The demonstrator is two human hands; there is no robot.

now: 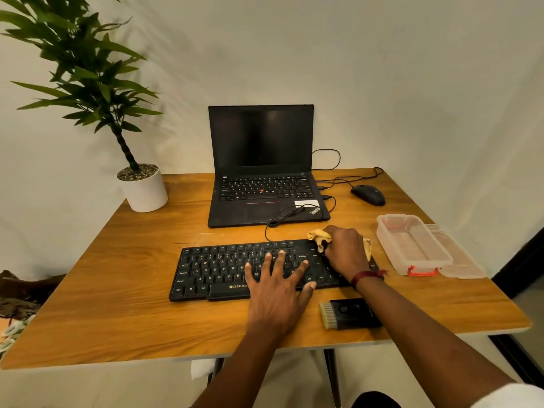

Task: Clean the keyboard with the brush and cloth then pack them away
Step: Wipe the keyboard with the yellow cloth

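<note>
Head view, brush (pixel 350 313) lying on table (pixel 117 304) just before black keyboard (pixel 217 269), left hand (pixel 276 287) flat on keys with fingers spread apart, right hand (pixel 344 251) clamped round yellow cloth (pixel 319 235) at keyboard's right end, clear box (pixel 386 237) beside, laptop (pixel 260 172) beyond.

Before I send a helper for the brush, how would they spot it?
On the wooden table, look nearer than the black keyboard, toward its right end. The brush is the small black block with pale bristles along its left side.
</note>
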